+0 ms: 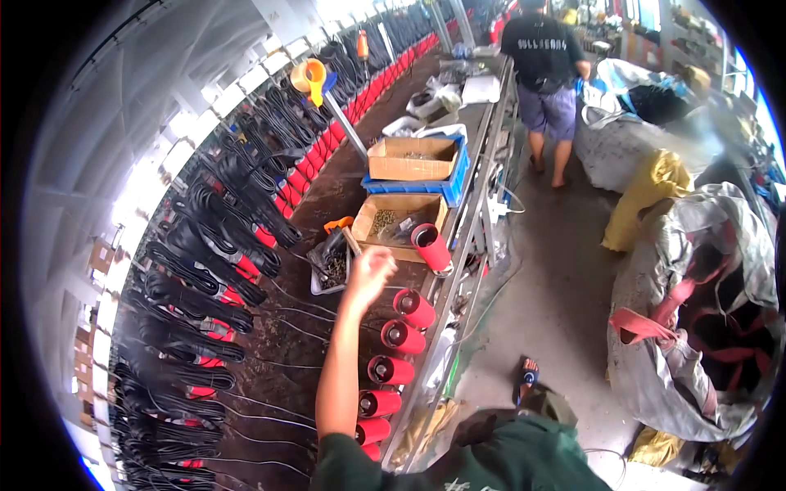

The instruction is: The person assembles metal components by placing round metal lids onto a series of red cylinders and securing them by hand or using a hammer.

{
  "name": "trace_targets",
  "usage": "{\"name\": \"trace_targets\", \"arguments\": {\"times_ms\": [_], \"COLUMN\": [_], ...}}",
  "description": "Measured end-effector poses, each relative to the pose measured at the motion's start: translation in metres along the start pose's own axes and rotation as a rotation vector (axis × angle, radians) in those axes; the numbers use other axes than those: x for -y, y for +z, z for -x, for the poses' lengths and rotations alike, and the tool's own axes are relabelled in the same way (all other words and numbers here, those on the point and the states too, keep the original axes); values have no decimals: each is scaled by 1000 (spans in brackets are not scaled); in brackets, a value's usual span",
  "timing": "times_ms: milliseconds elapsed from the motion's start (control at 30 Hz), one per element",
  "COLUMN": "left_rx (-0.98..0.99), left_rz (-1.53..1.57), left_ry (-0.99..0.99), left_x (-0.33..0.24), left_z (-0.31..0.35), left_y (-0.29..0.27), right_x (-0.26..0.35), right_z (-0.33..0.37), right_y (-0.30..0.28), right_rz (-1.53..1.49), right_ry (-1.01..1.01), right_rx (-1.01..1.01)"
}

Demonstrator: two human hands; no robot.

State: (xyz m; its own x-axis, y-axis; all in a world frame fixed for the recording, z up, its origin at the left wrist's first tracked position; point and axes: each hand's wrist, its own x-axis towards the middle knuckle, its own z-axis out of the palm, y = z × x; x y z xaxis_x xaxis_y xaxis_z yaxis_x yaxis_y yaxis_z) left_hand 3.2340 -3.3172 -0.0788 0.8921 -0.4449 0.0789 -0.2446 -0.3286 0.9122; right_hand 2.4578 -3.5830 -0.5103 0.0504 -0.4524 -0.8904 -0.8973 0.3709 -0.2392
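My left hand point(372, 272) reaches over the workbench, its fingers curled and a little blurred, and whatever they hold is too unclear to name. Just beyond it, an open cardboard box point(442, 214) contains small brass-coloured parts and a clear bag. A white tray point(326, 288) of dark small parts lies to the hand's left, with an orange-handled tool point(337, 223) behind it. Nearest on the right stands a red cylindrical housing point(431, 248), close to the box. Several more red housings point(413, 308) line the bench's right side, thin cables running from them. My right hand is out of view.
Coiled black cables point(196, 286) with red parts fill the bench's left side. A blue crate point(455, 186) with another cardboard box sits farther back, near a tape dispenser point(311, 80). Large sacks point(634, 327) stand on the right-hand floor; a person point(544, 61) stands ahead in the aisle.
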Motion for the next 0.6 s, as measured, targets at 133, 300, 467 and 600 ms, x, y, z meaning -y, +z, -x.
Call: {"name": "trace_targets", "arguments": {"times_ms": [133, 300, 467, 600], "left_rx": [-213, -428, -506, -635], "left_rz": [26, -6, -240, -595], "left_ry": [-563, -983, -890, -873], "left_x": [129, 249, 333, 368], "left_z": [-125, -213, -253, -224], "left_y": [-78, -88, -46, -76], "right_x": [175, 461, 719, 877], "right_z": [-85, -222, -149, 29], "right_y": [-71, -168, -163, 18], "right_rz": [129, -222, 132, 144], "right_ry": [-206, -668, -914, -1259], "right_rx": [-15, -154, -702, -72]}}
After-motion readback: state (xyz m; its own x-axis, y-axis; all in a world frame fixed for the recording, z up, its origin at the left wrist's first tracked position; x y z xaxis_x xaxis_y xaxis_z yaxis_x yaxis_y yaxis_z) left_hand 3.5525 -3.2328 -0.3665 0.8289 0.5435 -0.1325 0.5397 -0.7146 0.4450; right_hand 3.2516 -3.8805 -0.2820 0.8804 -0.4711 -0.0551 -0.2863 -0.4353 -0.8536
